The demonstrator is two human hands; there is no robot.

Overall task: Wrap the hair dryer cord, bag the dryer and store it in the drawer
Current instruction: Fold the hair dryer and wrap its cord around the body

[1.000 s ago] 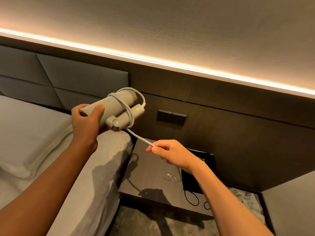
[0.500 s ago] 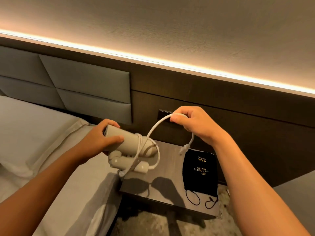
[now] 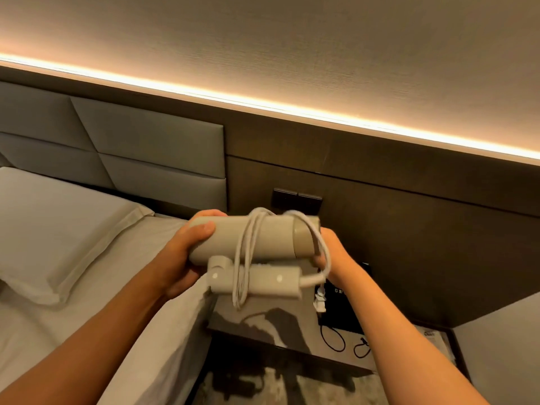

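I hold a beige hair dryer (image 3: 271,238) level in front of me, its handle folded flat underneath the barrel. My left hand (image 3: 181,258) grips the barrel's left end. Several turns of the white cord (image 3: 244,258) circle the barrel and handle. My right hand (image 3: 331,252) is behind the barrel's right end, closed on the cord's last loop. The plug (image 3: 320,301) dangles just below that hand. A black drawstring bag (image 3: 339,311) lies on the nightstand (image 3: 263,320) beneath. No drawer is visible.
A bed (image 3: 58,258) with a pillow fills the left side, its mattress edge against the nightstand. Dark wall switches (image 3: 296,200) sit on the wooden panel behind. A grey surface (image 3: 502,346) is at the lower right, with patterned carpet below.
My right hand brought the cord from above the nightstand around to the dryer's right end, adding another turn. The dryer rose and turned level. Only the plug hangs free now.
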